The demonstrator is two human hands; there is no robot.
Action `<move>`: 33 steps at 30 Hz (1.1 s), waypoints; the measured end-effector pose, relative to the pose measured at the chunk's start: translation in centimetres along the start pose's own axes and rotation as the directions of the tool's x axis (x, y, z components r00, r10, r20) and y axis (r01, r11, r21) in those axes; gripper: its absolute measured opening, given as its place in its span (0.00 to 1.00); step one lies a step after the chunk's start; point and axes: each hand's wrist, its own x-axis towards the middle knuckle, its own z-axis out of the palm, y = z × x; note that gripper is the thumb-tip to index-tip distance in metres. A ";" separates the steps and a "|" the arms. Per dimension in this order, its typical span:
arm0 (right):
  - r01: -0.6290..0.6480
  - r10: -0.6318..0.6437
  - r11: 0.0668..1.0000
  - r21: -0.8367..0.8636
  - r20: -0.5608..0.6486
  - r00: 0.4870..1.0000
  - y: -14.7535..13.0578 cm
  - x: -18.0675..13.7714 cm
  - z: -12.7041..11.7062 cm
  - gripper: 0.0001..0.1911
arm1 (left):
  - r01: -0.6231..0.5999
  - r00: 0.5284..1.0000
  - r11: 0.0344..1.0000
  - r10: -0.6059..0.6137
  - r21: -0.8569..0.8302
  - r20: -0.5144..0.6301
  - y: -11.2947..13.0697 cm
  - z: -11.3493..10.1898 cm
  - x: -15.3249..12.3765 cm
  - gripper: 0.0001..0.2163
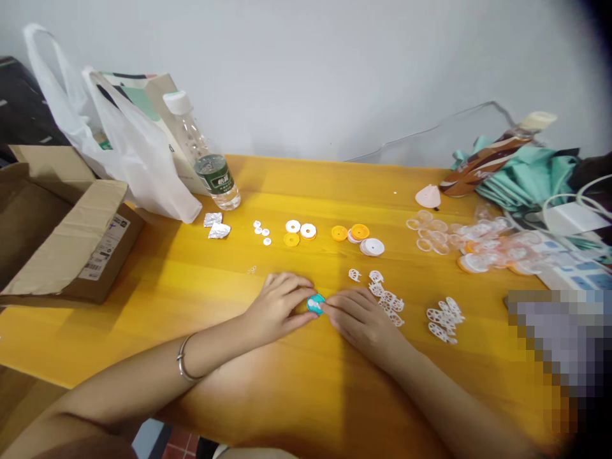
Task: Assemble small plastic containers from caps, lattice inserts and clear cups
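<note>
Home or small office, can't tell which from where I stand: plain wall [306, 76], wooden surface [268, 389], water bottle [217, 175], plastic bag [143, 162], open carton [71, 241], plastic parts [376, 276].

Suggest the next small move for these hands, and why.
I'd probably have the right hand press lightly on the small white pieces on the small, round teal piece while the left hand steadies it: left thumb and fingers grip its left side, right fingertips touch its right edge, and whether the white pieces sit flush is too small to tell.
</note>
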 end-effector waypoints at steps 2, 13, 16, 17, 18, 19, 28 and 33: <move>-0.002 0.002 1.000 -0.004 0.011 1.000 0.0 0.0 0.0 0.08 | 0.005 1.000 1.000 -0.005 -0.005 0.003 0.0 0.0 0.0 0.15; -0.014 0.014 1.000 -0.021 0.013 1.000 0.0 0.2 -0.1 0.07 | 0.001 1.000 1.000 -0.001 -0.015 0.003 -0.2 0.1 -0.1 0.15; -0.025 0.025 1.000 -0.016 0.015 1.000 -0.1 0.2 0.0 0.07 | 0.001 1.000 1.000 -0.001 -0.011 0.005 -0.2 0.1 -0.1 0.15; -0.031 0.032 0.999 -0.011 0.015 0.999 -0.1 0.2 0.0 0.07 | 0.000 1.000 1.000 0.000 -0.009 0.003 -0.2 0.1 -0.1 0.15; -0.040 0.040 0.999 -0.003 0.012 0.999 -0.1 0.2 0.0 0.07 | -0.002 1.000 1.000 0.002 -0.007 0.000 -0.2 0.1 -0.1 0.15; -0.052 0.052 0.999 0.007 0.007 0.999 -0.1 0.2 0.1 0.07 | -0.006 1.000 1.000 0.006 -0.006 -0.004 -0.2 0.1 -0.1 0.15; -0.172 0.186 0.981 0.086 -0.193 0.963 0.1 0.1 -0.2 0.11 | -0.033 0.999 0.999 0.033 0.002 0.027 0.1 0.0 -0.2 0.19; -0.251 0.262 0.965 0.073 -0.253 0.931 0.5 0.2 -0.4 0.10 | -0.050 0.999 0.999 0.050 0.018 0.011 0.1 0.1 -0.2 0.18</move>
